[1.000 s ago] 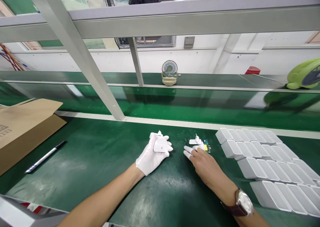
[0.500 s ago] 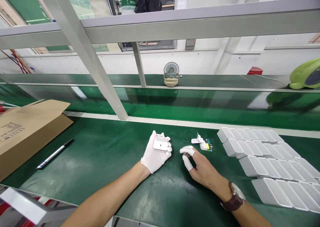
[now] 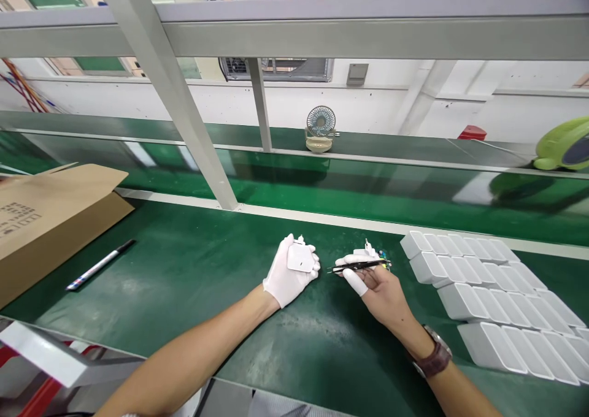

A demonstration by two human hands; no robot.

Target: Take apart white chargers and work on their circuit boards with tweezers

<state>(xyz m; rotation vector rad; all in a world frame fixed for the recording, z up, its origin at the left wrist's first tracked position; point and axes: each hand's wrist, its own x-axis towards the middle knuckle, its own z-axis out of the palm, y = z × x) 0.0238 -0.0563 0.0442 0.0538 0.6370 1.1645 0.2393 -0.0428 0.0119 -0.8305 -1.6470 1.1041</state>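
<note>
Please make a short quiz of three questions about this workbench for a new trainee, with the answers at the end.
1. Multiple choice: what does the right hand hold?
A) a screwdriver
B) black tweezers
C) a brush
2. True or false: the left hand, in a white glove, holds a white charger housing.
3. Fill in: the marker pen lies to the person's left, next to the open ______.

Key: 1 B; 2 true; 3 cardboard box.
</note>
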